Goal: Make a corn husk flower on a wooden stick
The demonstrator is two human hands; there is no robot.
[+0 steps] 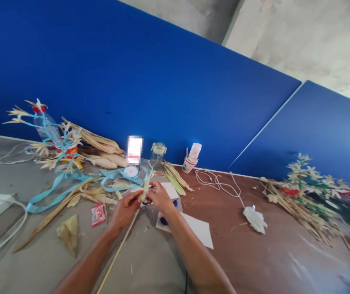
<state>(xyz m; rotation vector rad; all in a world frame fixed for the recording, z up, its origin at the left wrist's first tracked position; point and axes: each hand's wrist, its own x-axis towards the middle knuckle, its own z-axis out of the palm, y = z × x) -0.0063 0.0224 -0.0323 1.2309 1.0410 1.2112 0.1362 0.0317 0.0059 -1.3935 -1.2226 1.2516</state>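
Observation:
At the middle of the table, a pale green-cream corn husk piece [147,181] points upward between my hands, at the top end of a thin stick [119,252]. My left hand [126,209] pinches the base of the husk, where the stick meets it. Close beside it, my right hand [160,197] has its fingers closed at the same husk base; a small dark item shows near its fingertips, too small to name. White paper [197,229] lies under and beside my right forearm. Light blue ribbon [50,195] and a white ribbon spool [131,172] rest beyond my left hand.
Blue-stemmed husk flowers [66,141] and dried corn husks [98,141] lie back left. A lidded jar [158,154], a paper cup [189,164] and a white cable [220,183] stand or lie before the blue partition [175,81]. More husk flowers [312,175] lie right.

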